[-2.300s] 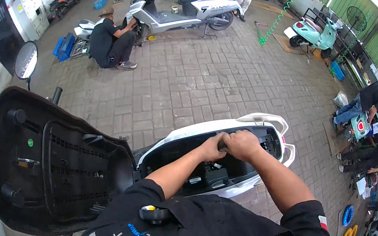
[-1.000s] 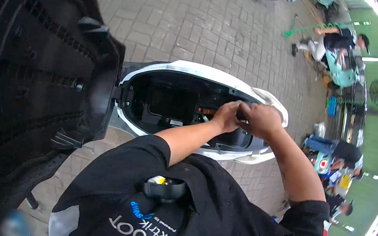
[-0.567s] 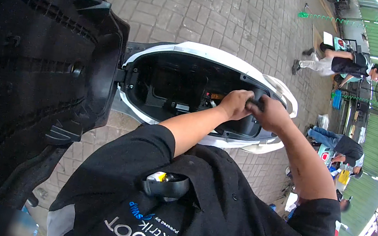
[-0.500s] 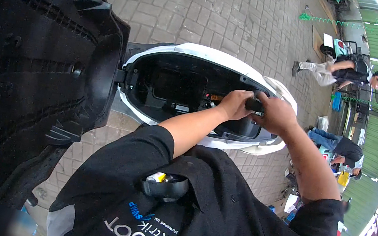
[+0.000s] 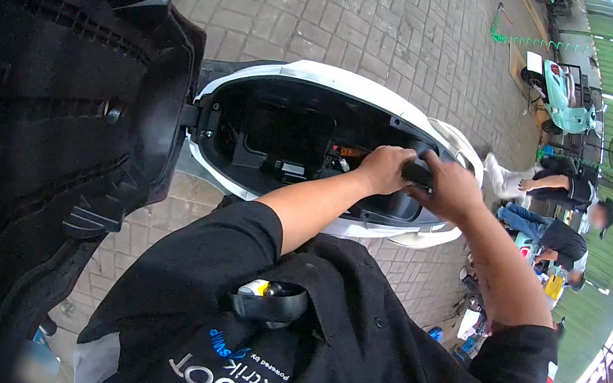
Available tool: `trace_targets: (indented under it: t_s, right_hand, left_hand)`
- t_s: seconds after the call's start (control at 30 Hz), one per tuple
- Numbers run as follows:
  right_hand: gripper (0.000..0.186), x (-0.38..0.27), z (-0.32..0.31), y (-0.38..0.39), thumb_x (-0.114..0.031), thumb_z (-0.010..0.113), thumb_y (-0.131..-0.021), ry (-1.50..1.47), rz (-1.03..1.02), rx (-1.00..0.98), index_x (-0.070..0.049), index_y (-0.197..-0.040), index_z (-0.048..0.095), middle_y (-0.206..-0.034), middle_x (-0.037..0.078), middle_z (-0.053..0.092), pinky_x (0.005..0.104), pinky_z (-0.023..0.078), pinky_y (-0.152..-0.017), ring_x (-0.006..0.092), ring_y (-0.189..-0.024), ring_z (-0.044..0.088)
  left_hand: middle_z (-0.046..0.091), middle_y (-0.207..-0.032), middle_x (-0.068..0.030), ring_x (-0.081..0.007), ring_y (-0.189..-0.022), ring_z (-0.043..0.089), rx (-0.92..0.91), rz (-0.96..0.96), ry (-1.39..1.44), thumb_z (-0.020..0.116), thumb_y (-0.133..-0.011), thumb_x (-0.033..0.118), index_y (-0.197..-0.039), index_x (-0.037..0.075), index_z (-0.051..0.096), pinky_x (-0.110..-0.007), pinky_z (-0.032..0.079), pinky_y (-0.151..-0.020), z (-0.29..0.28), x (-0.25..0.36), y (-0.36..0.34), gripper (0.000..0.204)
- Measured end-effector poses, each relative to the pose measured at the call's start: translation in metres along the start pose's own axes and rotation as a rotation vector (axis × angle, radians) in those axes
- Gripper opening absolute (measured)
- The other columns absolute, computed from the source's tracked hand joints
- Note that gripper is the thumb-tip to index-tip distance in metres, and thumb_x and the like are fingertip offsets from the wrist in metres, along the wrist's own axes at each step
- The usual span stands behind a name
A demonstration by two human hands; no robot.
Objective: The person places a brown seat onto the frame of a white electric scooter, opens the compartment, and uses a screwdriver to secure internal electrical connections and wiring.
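Both hands meet over the right end of the open scooter bay, middle right of the frame: the left hand is clenched on a black handle, and the right hand grasps its other end. Since half a second ago the hands have barely shifted, a little lower; the raised seat stays at left, and the person at far right now crouches lower
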State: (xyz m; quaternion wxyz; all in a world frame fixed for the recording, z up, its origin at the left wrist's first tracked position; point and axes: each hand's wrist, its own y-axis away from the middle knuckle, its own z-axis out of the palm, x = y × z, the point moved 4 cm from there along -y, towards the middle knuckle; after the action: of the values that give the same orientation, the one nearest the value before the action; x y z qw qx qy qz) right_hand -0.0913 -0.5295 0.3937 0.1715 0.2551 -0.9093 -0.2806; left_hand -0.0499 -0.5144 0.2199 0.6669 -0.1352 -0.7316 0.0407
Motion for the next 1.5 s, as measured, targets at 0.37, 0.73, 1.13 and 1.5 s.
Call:
trace_targets:
  t_s: [0.37, 0.73, 1.13, 1.5]
  right_hand:
    - [0.051, 0.019, 0.026, -0.01, -0.043, 0.059, -0.09, -0.532, 0.405, -0.045, 0.008, -0.093, 0.068, -0.088, 0.028, 0.068, 0.0424, 0.053, -0.078, 0.0397, -0.086, 0.068]
    - [0.04, 0.015, 0.009, -0.015, -0.043, 0.071, -0.081, -0.02, -0.012, -0.044, -0.005, -0.093, 0.064, -0.081, 0.014, 0.068, 0.045, 0.051, -0.072, 0.0378, -0.079, 0.066]
    - [0.035, 0.015, 0.003, -0.014, -0.04, 0.07, -0.08, 0.254, -0.206, -0.139, -0.008, -0.094, 0.061, -0.083, 0.015, 0.067, 0.0478, 0.052, -0.071, 0.0386, -0.08, 0.066]
    - [0.056, 0.062, 0.039, -0.014, -0.051, 0.06, -0.088, -0.508, 0.495, -0.059, 0.004, -0.086, 0.071, -0.081, 0.028, 0.067, 0.0453, 0.052, -0.075, 0.0424, -0.083, 0.067]
  left_hand:
    - [0.064, -0.086, -0.0184, -0.0403, -0.088, 0.063, 0.149, -0.096, 0.016, 0.071, -0.074, 0.018, -0.087, 0.005, 0.056, -0.045, 0.051, -0.074, -0.003, 0.015, 0.0, 0.023]
    - [0.065, -0.087, -0.0182, -0.0396, -0.088, 0.064, 0.049, -0.01, 0.06, 0.076, -0.068, 0.016, -0.086, 0.005, 0.057, -0.046, 0.052, -0.075, -0.002, 0.011, -0.005, 0.028]
    - [0.063, -0.086, -0.0182, -0.0403, -0.087, 0.063, 0.03, 0.038, 0.013, 0.076, -0.07, 0.016, -0.089, 0.006, 0.056, -0.046, 0.051, -0.074, 0.007, 0.001, -0.004, 0.029]
    - [0.061, -0.111, -0.0136, -0.0358, -0.108, 0.056, 0.06, 0.028, -0.086, 0.072, -0.078, 0.021, -0.124, 0.01, 0.049, -0.049, 0.04, -0.095, 0.008, 0.02, 0.002, 0.052]
